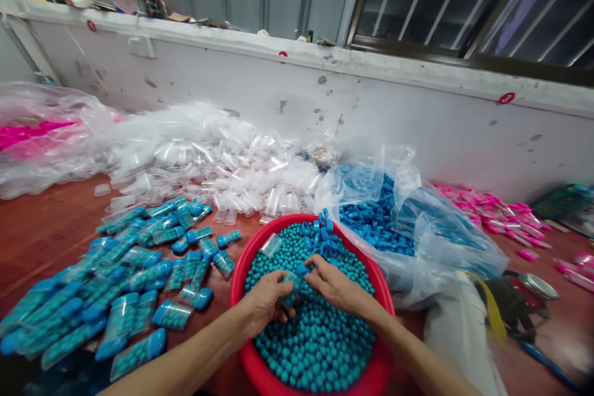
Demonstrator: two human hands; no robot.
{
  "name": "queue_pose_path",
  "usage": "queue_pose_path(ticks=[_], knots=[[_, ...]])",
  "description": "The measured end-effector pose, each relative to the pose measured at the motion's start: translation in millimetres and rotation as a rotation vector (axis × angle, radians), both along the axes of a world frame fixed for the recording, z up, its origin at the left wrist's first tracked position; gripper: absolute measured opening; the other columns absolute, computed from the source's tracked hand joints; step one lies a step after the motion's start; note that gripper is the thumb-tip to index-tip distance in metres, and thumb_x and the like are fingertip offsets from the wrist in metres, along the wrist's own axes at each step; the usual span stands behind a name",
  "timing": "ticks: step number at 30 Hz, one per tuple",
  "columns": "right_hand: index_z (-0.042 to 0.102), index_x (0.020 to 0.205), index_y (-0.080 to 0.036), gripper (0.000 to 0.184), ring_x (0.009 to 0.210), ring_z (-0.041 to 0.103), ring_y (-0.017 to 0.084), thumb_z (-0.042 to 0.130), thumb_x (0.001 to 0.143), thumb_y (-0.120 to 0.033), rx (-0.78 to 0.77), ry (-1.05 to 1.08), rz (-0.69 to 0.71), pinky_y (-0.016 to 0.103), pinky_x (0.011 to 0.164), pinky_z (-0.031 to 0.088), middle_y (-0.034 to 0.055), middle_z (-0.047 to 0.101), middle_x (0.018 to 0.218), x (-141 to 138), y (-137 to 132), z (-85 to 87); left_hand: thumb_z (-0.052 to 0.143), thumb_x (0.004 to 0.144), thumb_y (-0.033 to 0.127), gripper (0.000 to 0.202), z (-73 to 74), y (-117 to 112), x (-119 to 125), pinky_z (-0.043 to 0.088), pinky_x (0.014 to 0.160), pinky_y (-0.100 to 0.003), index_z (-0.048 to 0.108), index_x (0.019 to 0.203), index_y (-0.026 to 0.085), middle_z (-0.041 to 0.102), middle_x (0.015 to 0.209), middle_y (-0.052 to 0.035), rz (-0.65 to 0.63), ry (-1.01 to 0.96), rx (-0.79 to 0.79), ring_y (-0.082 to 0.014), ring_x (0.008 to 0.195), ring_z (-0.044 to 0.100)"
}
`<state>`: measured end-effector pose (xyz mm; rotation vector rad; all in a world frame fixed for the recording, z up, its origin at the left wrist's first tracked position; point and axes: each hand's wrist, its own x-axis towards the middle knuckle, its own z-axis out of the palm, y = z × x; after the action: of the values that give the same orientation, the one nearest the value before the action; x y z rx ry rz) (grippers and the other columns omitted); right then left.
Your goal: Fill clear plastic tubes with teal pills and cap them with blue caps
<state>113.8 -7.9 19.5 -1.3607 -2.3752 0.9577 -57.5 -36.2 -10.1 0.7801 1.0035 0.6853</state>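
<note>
A red basin [241, 272] holds a heap of small teal balls [315, 346] with some blue caps [322, 238] and an empty clear tube [270, 245] lying on top. Both my hands are over the basin. My left hand [264, 303] is closed round a clear tube filled with teal balls [290, 291]. My right hand [331, 284] pinches a blue cap [302, 271] at the tube's top end. The two hands touch at the tube.
Several filled, blue-capped tubes [116, 297] lie on the red table at left. A pile of empty clear tubes [218, 167] sits behind. A plastic bag of blue caps [375, 216] stands right of the basin. Pink capped tubes [492, 210] lie far right, a pink-filled bag [32, 136] far left.
</note>
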Motion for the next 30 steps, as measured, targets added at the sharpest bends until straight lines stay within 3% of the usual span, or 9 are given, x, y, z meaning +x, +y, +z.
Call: queue_pose_path(ticks=[2, 4, 7, 10, 12, 14, 22, 27, 30], knots=[[0.049, 0.09, -0.018, 0.013, 0.055, 0.05, 0.011, 0.038, 0.085, -0.023, -0.17, 0.068, 0.042, 0.021, 0.053, 0.038, -0.0035, 0.053, 0.067, 8.0, -6.0, -3.9, 0.06, 0.06, 0.042, 0.04, -0.2, -0.8, 0.6, 0.029, 0.033, -0.014, 0.042, 0.087, 0.018, 0.055, 0.063, 0.0041, -0.001, 0.075, 0.049, -0.0068, 0.04, 0.05], [0.052, 0.081, -0.018, 0.01, 0.064, 0.052, 0.012, 0.042, 0.082, -0.021, -0.125, 0.108, 0.023, 0.023, 0.061, 0.039, -0.0025, 0.054, 0.071, 13.9, -7.8, -5.7, 0.058, 0.062, 0.04, 0.038, 0.5, -2.2, 0.7, 0.027, 0.031, -0.014, 0.042, 0.089, 0.019, 0.054, 0.062, 0.0046, -0.018, 0.127, 0.119, -0.0062, 0.038, 0.048], [0.051, 0.09, -0.019, 0.013, 0.068, 0.051, 0.013, 0.042, 0.083, -0.025, -0.083, 0.231, -0.103, 0.024, 0.063, 0.039, -0.0026, 0.052, 0.069, 15.8, -8.3, -4.1, 0.054, 0.065, 0.037, 0.032, 2.4, -4.1, 1.5, 0.026, 0.031, -0.014, 0.042, 0.089, 0.019, 0.053, 0.063, 0.0049, -0.034, 0.166, 0.229, -0.0058, 0.039, 0.047], [0.041, 0.098, -0.02, 0.02, 0.042, 0.04, 0.009, 0.037, 0.085, -0.035, -0.395, 0.384, -0.161, 0.019, 0.042, 0.033, -0.0086, 0.041, 0.053, 8.9, -12.0, -4.1, 0.051, 0.069, 0.035, 0.025, 4.4, -5.4, 3.3, 0.029, 0.033, -0.015, 0.043, 0.085, 0.018, 0.05, 0.062, 0.0053, -0.063, 0.186, 0.358, -0.0057, 0.04, 0.046], [0.039, 0.09, -0.021, 0.022, 0.035, 0.034, 0.007, 0.036, 0.084, -0.042, -0.582, 0.473, -0.146, 0.017, 0.035, 0.029, -0.0108, 0.039, 0.048, 3.4, -15.3, -7.0, 0.049, 0.071, 0.033, 0.022, 5.2, -6.4, 4.3, 0.033, 0.035, -0.016, 0.042, 0.086, 0.018, 0.049, 0.063, 0.0054, -0.08, 0.193, 0.419, -0.0054, 0.04, 0.045], [0.037, 0.081, -0.021, 0.028, 0.033, 0.033, 0.006, 0.037, 0.082, -0.049, -0.641, 0.522, -0.136, 0.015, 0.033, 0.028, -0.0105, 0.04, 0.048, 0.7, -17.6, -10.6, 0.046, 0.073, 0.031, 0.021, 5.2, -7.7, 4.6, 0.033, 0.035, -0.017, 0.041, 0.089, 0.018, 0.05, 0.065, 0.0052, -0.084, 0.192, 0.425, -0.005, 0.039, 0.044], [0.033, 0.074, -0.022, 0.03, 0.038, 0.022, 0.005, 0.033, 0.085, -0.05, -0.583, 0.518, -0.108, 0.017, 0.035, 0.018, -0.0095, 0.032, 0.054, 1.5, -21.8, -3.7, 0.046, 0.073, 0.032, 0.035, -0.2, -9.1, 5.1, 0.031, 0.032, -0.016, 0.038, 0.104, 0.017, 0.052, 0.075, 0.0028, -0.079, 0.175, 0.407, -0.0047, 0.038, 0.046], [0.039, 0.066, -0.02, 0.025, 0.056, 0.04, 0.01, 0.038, 0.086, -0.034, -0.14, 0.117, -0.062, 0.022, 0.053, 0.028, -0.0048, 0.041, 0.06, 15.4, -28.5, 2.6, 0.046, 0.073, 0.033, 0.031, -2.7, -5.7, 1.1, 0.027, 0.031, -0.015, 0.042, 0.099, 0.017, 0.045, 0.062, 0.007, 0.003, 0.233, 0.386, -0.0038, 0.035, 0.042], [0.04, 0.062, -0.019, 0.029, 0.061, 0.045, 0.012, 0.035, 0.087, -0.033, -0.054, -0.068, -0.105, 0.023, 0.056, 0.028, -0.0021, 0.048, 0.063, 22.0, -29.5, 6.2, 0.047, 0.073, 0.032, 0.031, -0.6, -5.8, 0.9, 0.026, 0.031, -0.014, 0.042, 0.1, 0.018, 0.042, 0.059, 0.0083, -0.002, 0.216, 0.37, -0.0038, 0.036, 0.041]])
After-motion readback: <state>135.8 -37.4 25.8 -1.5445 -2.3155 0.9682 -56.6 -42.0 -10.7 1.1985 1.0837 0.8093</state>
